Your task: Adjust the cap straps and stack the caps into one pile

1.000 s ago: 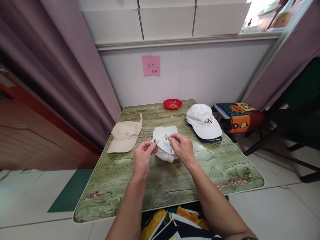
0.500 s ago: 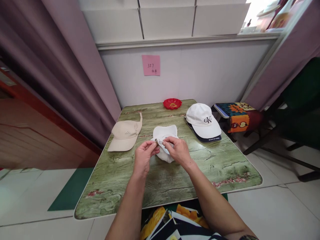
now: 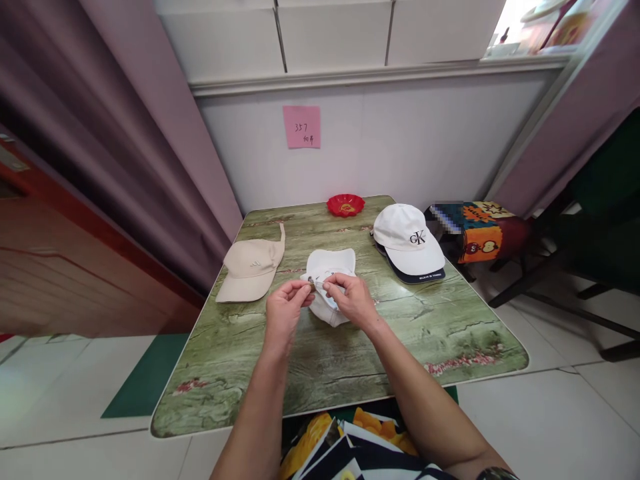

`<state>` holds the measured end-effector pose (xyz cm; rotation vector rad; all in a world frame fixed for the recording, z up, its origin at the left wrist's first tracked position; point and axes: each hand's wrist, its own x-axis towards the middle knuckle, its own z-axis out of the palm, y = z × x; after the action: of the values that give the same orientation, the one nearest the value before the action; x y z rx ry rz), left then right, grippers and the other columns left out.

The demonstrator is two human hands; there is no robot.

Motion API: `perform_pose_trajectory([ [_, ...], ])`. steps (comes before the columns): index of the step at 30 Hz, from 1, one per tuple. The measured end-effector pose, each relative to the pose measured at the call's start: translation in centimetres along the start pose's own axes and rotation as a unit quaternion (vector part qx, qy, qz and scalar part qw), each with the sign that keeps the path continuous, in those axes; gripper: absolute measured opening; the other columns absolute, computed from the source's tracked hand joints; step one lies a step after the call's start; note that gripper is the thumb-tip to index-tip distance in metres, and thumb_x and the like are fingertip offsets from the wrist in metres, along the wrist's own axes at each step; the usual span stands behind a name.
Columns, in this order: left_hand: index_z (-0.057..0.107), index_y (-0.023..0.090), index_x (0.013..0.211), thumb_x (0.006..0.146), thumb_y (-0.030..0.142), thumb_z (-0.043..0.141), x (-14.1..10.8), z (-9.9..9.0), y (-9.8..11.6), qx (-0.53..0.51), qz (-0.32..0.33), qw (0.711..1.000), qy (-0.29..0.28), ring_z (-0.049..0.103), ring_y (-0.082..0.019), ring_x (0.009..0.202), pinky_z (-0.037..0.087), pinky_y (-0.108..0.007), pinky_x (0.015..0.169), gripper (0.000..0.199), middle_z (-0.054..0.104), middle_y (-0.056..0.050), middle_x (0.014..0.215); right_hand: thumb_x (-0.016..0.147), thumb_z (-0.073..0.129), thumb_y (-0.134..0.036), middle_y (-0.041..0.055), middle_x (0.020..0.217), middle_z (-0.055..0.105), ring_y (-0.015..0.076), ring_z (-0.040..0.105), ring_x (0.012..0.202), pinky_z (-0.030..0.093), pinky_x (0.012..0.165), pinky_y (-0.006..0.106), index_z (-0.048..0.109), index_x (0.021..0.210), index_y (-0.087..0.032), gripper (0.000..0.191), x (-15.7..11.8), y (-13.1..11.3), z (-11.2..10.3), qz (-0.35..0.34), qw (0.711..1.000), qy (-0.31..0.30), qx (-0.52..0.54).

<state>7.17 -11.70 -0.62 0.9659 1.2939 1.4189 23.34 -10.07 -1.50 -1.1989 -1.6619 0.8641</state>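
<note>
A white cap (image 3: 330,261) lies in the middle of the table, its brim facing away from me and its inside partly showing. At its back edge, my left hand (image 3: 289,305) pinches a small metal buckle (image 3: 313,285). My right hand (image 3: 352,299) pinches the cap's white strap (image 3: 321,285), close beside the buckle. The fingertips are a little apart, with the strap between them. Whether the strap runs through the buckle is too small to tell. Left of my hands rests a beige cap (image 3: 250,267), its loose strap sticking up at the back.
At the right, a white cap with black letters (image 3: 407,233) sits on a dark navy cap (image 3: 413,276). A red scalloped dish (image 3: 345,205) stands at the back of the green wood-patterned table (image 3: 340,373). A stool with a patterned cover (image 3: 480,233) is beyond the right edge.
My fingertips have shifted slightly at the buckle and strap, the left hand a little leftward. The view has tilted slightly. The caps on the table stay in place.
</note>
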Motion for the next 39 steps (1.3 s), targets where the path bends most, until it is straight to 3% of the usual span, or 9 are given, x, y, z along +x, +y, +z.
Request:
perform_pose_trajectory([
  [7, 0.07, 0.011, 0.083, 0.058, 0.04, 0.086, 0.0, 0.1, 0.0, -0.017, -0.028, 0.999, -0.012, 0.067, -0.016, 0.06, 0.054, -0.028, 0.067, 0.041, 0.073, -0.005, 0.07, 0.088, 0.057, -0.037, -0.0009, 0.07, 0.069, 0.0143, 0.061, 0.068, 0.043, 0.067, 0.024, 0.069, 0.08, -0.02, 0.023, 0.3, 1.0, 0.5, -0.007, 0.998, -0.003, 0.069],
  [19, 0.075, 0.013, 0.079, 0.06, 0.039, 0.084, 0.3, 0.1, 0.5, 0.008, 0.015, 1.0, -0.005, 0.062, -0.012, 0.064, 0.05, -0.026, 0.069, 0.034, 0.072, -0.004, 0.073, 0.089, 0.057, -0.034, -0.0018, 0.072, 0.071, 0.0143, 0.061, 0.069, 0.04, 0.068, 0.024, 0.071, 0.08, -0.022, 0.021, 0.4, 0.1, 0.0, -0.006, 1.0, -0.021, -0.003],
  [30, 0.074, 0.012, 0.081, 0.057, 0.041, 0.086, 0.0, 0.0, 0.6, -0.006, -0.026, 1.0, -0.011, 0.065, -0.015, 0.061, 0.054, -0.029, 0.067, 0.04, 0.073, -0.004, 0.073, 0.09, 0.057, -0.031, -0.0022, 0.072, 0.071, 0.0138, 0.061, 0.068, 0.04, 0.067, 0.023, 0.072, 0.081, -0.022, 0.02, 0.2, -0.4, -0.2, -0.003, 0.999, -0.036, -0.022],
  [39, 0.075, 0.012, 0.082, 0.057, 0.044, 0.087, -0.3, 0.4, 0.6, 0.007, -0.007, 1.0, -0.017, 0.065, -0.014, 0.06, 0.054, -0.028, 0.067, 0.043, 0.073, -0.004, 0.073, 0.091, 0.058, -0.033, 0.0013, 0.083, 0.076, 0.0172, 0.065, 0.076, 0.041, 0.071, 0.026, 0.074, 0.087, -0.025, 0.019, -0.2, -1.3, -0.3, -0.02, 0.994, -0.01, -0.111],
])
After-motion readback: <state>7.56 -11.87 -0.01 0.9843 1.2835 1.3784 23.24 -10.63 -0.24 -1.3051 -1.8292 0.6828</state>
